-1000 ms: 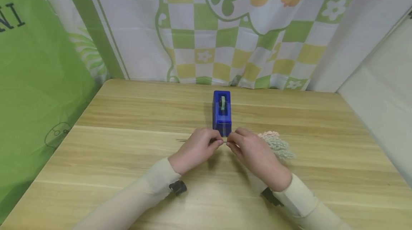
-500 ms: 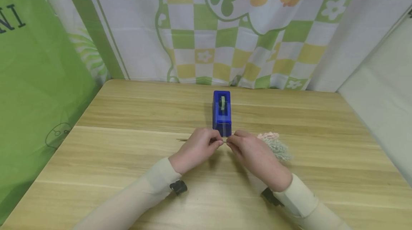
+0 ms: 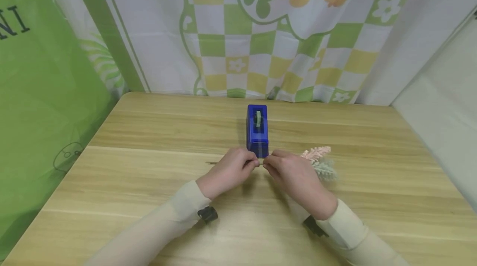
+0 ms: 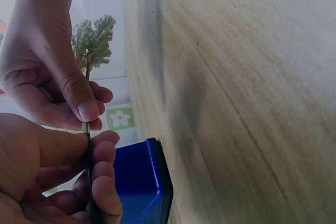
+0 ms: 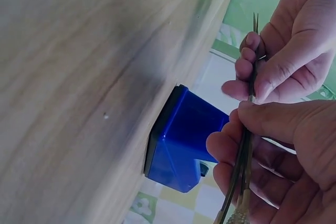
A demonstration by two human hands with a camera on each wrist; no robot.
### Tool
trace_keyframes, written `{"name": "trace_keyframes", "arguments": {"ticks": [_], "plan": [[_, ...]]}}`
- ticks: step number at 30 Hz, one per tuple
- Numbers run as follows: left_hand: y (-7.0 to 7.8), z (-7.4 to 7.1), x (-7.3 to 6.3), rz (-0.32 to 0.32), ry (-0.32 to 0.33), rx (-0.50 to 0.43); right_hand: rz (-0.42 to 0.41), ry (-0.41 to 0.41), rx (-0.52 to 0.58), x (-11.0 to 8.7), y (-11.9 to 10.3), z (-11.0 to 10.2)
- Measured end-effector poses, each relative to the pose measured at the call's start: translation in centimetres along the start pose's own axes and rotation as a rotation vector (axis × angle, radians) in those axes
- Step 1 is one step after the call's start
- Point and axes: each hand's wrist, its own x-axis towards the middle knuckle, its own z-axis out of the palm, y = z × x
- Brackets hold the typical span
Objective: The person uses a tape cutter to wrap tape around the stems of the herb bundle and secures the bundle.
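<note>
Fingers and thumb of my left hand (image 3: 231, 171) pinch a thin bundle of dark stems (image 3: 211, 163), whose bare ends poke out to the left. Close beside it, my right hand (image 3: 298, 179) pinches the same stems nearer the flower heads. A pink artificial flower sprig (image 3: 316, 153) and a pale green one (image 3: 326, 170) show beyond the right hand. In the left wrist view a short pale band (image 4: 85, 127) shows on the stems between the hands. Just behind the fingertips stands a blue tape dispenser (image 3: 257, 137) with a roll of tape (image 3: 258, 119).
The wooden table (image 3: 149, 125) extends around the hands on all sides. A checked floral curtain (image 3: 238, 46) hangs at its back edge, a green cloth (image 3: 44, 92) at the left, and a pale wall (image 3: 439, 104) at the right.
The flower heads have turned about the stems: the pink sprig now spreads out further up and right, above the green one. Both hands stay almost in place, still pinching.
</note>
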Motion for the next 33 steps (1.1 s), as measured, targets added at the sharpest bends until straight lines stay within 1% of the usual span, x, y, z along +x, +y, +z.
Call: {"name": "trace_keyframes", "arguments": {"ticks": [4, 8, 12, 15, 21, 27, 30, 33], "plan": [[0.07, 0.02, 0.03, -0.008, 0.004, -0.003, 0.006, -0.006, -0.011, 0.01, 0.02, 0.07], [0.13, -0.01, 0.04, -0.019, 0.013, -0.012, 0.018, -0.040, 0.002, 0.08, 0.06, 0.01], [0.20, -0.03, 0.01, -0.023, 0.026, -0.001, 0.006, -0.074, 0.025, 0.06, 0.17, -0.10], [0.26, -0.02, -0.01, -0.026, 0.036, 0.005, -0.001, -0.084, 0.031, 0.08, 0.22, -0.16], [0.21, 0.04, 0.05, -0.038, 0.038, -0.015, -0.001, -0.066, 0.047, 0.27, 0.37, -0.07], [-0.04, 0.01, 0.28, -0.024, 0.004, -0.001, 0.000, -0.054, 0.069, 0.27, 0.39, -0.04], [0.00, -0.03, 0.34, -0.027, -0.006, -0.005, 0.010, -0.052, 0.076, 0.30, 0.36, -0.01], [0.05, -0.05, 0.37, -0.037, 0.003, -0.015, 0.030, -0.054, 0.082, 0.35, 0.33, 0.02]]}}
